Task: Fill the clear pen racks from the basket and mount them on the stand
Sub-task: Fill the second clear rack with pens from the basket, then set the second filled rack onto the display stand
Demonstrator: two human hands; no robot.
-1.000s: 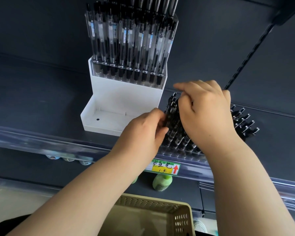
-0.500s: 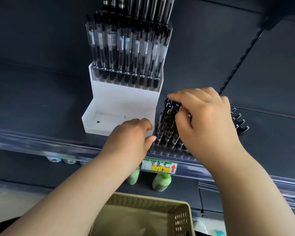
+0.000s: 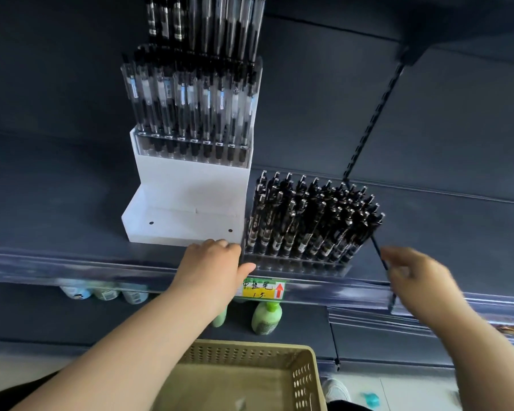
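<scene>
Gripping the left end of the clear pen rack (image 3: 297, 266), the left hand (image 3: 212, 262) has its fingers curled and its thumb laid against the rack's front corner. That rack stands on the dark shelf (image 3: 57, 203) between the 2 hands, packed with black pens (image 3: 309, 221) that lean away and to the right. Just off the rack's right end and clear of it, the right hand (image 3: 413, 271) is blurred, its fingers loosely bent. A thin dark stick (image 3: 379, 252) slants from its fingertips up toward the rack, and I cannot tell whether the hand pinches it. Just beyond the left knuckles sits the white stand (image 3: 187, 188), its low tray close beside the rack's left end. Higher on the stand, another filled rack (image 3: 190, 149) holds clear-barrelled pens upright. Beside the left wrist a yellow-and-green price tag (image 3: 263, 289) sits on the shelf's front rail, with 2 green bottles (image 3: 266, 318) below it. Between the forearms lies the beige perforated basket (image 3: 303, 378).
</scene>
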